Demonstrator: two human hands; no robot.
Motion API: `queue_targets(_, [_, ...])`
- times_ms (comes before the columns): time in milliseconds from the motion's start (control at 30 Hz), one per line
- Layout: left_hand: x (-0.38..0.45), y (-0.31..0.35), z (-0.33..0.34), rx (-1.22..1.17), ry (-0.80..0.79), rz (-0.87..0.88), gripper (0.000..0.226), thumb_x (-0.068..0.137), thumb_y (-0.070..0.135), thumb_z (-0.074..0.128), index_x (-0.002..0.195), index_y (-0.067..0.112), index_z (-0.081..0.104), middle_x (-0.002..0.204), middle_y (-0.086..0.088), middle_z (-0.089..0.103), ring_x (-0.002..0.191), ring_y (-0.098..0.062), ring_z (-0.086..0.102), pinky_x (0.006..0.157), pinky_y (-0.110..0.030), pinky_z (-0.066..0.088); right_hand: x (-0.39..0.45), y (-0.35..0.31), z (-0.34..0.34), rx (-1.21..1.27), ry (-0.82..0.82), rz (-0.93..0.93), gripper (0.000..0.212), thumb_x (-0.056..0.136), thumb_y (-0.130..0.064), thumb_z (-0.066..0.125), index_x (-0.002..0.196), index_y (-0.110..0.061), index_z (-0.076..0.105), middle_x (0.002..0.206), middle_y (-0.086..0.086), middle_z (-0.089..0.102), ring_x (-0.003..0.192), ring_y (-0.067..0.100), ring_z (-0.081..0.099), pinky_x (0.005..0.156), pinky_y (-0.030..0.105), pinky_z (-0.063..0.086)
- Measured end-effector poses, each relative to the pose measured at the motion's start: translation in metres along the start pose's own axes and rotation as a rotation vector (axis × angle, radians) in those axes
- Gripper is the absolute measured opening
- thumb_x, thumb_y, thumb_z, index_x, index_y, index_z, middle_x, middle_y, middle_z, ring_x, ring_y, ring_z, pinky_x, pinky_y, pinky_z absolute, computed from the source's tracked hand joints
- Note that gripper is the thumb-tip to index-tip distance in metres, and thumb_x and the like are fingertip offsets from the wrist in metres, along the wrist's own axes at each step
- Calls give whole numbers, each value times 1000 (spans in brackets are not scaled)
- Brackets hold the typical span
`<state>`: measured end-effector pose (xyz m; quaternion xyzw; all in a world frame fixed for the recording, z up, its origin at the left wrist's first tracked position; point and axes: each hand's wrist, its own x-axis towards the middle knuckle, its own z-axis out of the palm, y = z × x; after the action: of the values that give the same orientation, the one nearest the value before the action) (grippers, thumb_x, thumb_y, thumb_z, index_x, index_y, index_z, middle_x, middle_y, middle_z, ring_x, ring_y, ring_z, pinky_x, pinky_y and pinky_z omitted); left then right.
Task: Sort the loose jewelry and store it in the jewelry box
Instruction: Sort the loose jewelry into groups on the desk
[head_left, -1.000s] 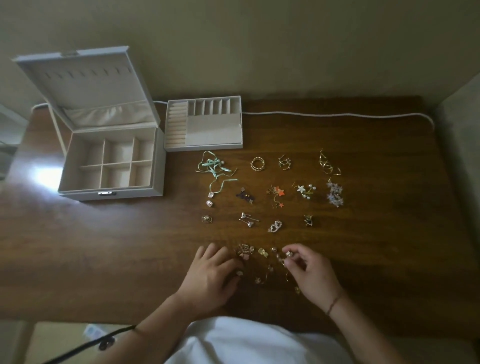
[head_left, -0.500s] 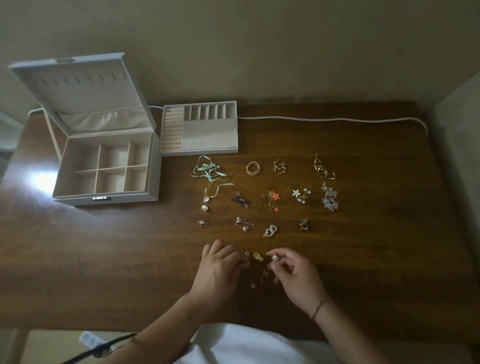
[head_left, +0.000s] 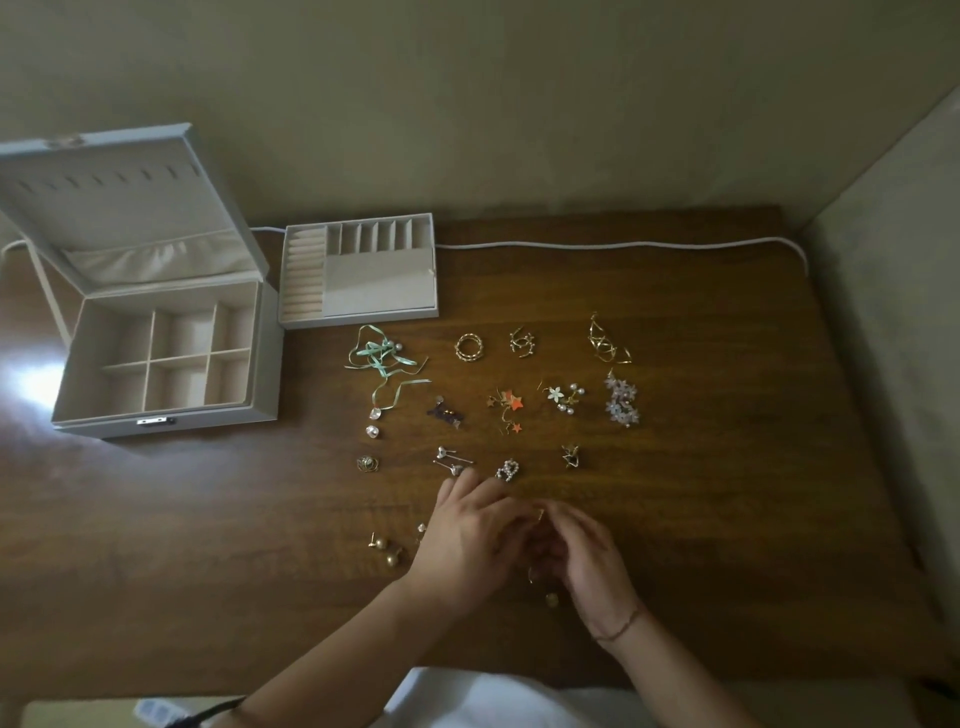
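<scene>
table (head_left: 675, 519): glossy wood, visible grain
jewelry box (head_left: 270, 364): matt pale shell, cloth-lined
tray (head_left: 379, 291): matt cloth
rings (head_left: 469, 347): shiny gold metal
ribbon (head_left: 382, 353): satin green

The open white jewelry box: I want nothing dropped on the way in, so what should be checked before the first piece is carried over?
1. Lid of the open white jewelry box raised: ok.
2. Its six beige compartments free of pieces: ok.
3. Removable beige ring tray out on the brown wooden table, beside the box: ok.
4. Loose pieces laid apart in groups, for example the gold ring and orange star earrings: ok.
5. Left hand and right hand free to carry: cannot tell, they meet over small gold pieces and hide what they hold.
6. Gold ball studs grouped: ok.
</scene>
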<state>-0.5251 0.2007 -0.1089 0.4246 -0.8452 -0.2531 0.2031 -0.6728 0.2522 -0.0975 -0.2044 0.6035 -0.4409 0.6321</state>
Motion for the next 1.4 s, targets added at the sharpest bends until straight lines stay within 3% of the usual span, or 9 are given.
queue_targets(100, [4,8,4,-10,-73,40,22,86,30,58,103,29,72,94,11,61,85,-18,52,72,-34,43,3,2,-13,-191,45,-20,29,94,-35,50,78,-23,70,64,5,63,56,22,57,53,33,43])
queue_targets(267, [-1,7,13,-14,-208,49,19,86,33,60,103,33,69,107,13,60,99,-15,54,77,-34,47,14,-10,-45,-409,225,36,31,95,-37,51,77,-18,68,57,-2,59,52,15,53,46,25,38])
queue_targets(367, [-7,0,13,18,-171,-6,19,85,32,58,99,32,70,107,14,60,99,-14,53,75,-36,48,30,-30,-69,-775,302,-68,30,94,-44,49,79,-20,61,64,-4,60,55,8,55,46,16,40])
queue_targets(500, [-12,-11,10,90,-160,-57,20,86,33,56,99,32,70,112,14,60,99,-15,52,78,-35,47,56,-47,-85,-1299,438,-165,25,93,-53,44,91,-30,55,64,-11,56,55,5,54,45,20,39])
queue_targets(600, [-15,-16,7,131,-178,-67,22,85,34,55,101,32,70,114,13,59,101,-16,53,79,-34,46,66,-49,-88,-1480,440,-193,24,95,-49,43,96,-27,53,65,-13,50,54,6,50,45,21,38])
queue_targets(900, [-26,-27,8,138,-175,-63,26,83,32,54,107,31,65,110,13,59,96,-14,49,78,-35,46,66,-49,-102,-1399,282,-196,52,89,-53,53,135,-30,41,72,-13,53,61,2,51,49,20,43])
queue_targets(1133, [-34,-48,-10,106,-36,-105,24,84,14,66,104,27,70,101,12,62,91,-18,50,77,-36,42,38,-38,-87,-1244,379,-333,36,92,-41,51,124,-24,55,83,-14,55,67,1,51,52,16,36])
queue_targets(1267, [-48,-67,-26,154,41,-136,23,86,22,56,102,25,71,104,10,63,95,-21,52,82,-36,42,1,-11,-54,-1293,153,-352,22,92,-35,57,111,-28,63,77,-25,44,61,-8,44,51,8,29])
queue_targets(1400, [-65,-80,-38,174,31,-183,26,88,32,53,105,25,72,109,7,63,100,-21,51,84,-38,41,-19,18,-19,-1388,21,-258,30,91,-46,54,120,-38,54,90,-22,46,77,-3,46,57,10,33])
